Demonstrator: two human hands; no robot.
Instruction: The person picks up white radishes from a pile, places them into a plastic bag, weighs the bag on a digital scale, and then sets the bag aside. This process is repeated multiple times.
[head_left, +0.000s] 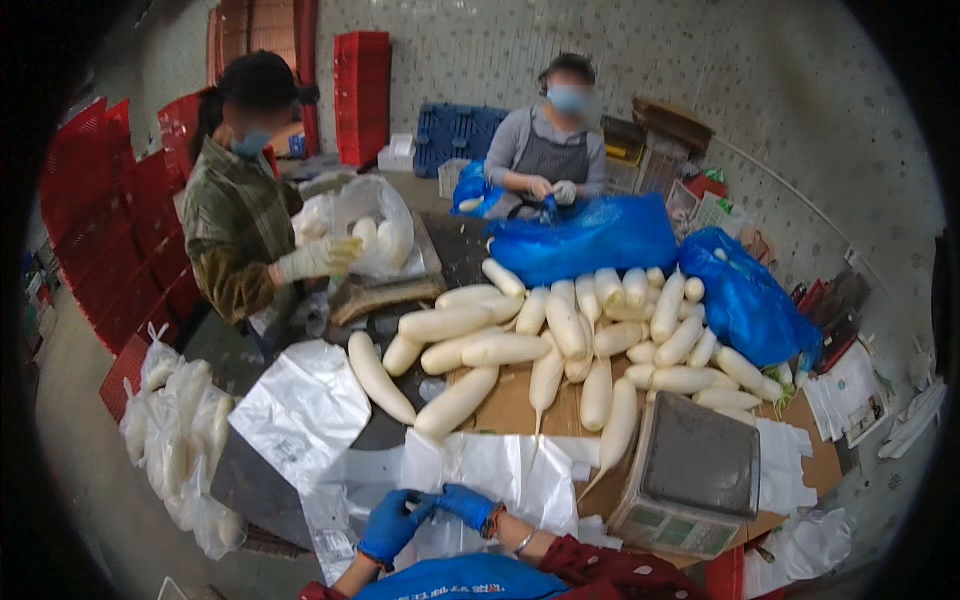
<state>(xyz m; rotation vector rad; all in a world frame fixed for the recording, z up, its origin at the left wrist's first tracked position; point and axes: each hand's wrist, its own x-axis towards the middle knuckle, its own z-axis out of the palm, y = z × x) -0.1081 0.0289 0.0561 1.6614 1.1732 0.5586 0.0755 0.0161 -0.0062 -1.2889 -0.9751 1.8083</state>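
Observation:
My left hand (391, 526) and my right hand (466, 505), both in blue gloves, meet at the fingertips at the table's near edge. They pinch the edge of a thin plastic bag (439, 536), partly hidden by the hands. White plastic bags (495, 469) lie flat just beyond my fingers, and another white bag (304, 397) is spread to the left. A heap of white daikon radishes (487, 349) covers the middle of the table, partly on brown cardboard (517, 401). One long radish (619, 424) points its root tip towards me.
A lidded box (697, 457) stands at right. Blue plastic sacks (585, 236) lie behind the radishes. Filled clear bags (180, 442) sit at left. One co-worker's gloved hand (319, 259) is beside a bag of radishes (379, 232); another co-worker (551, 142) faces me. Red crates (112, 217) are stacked behind.

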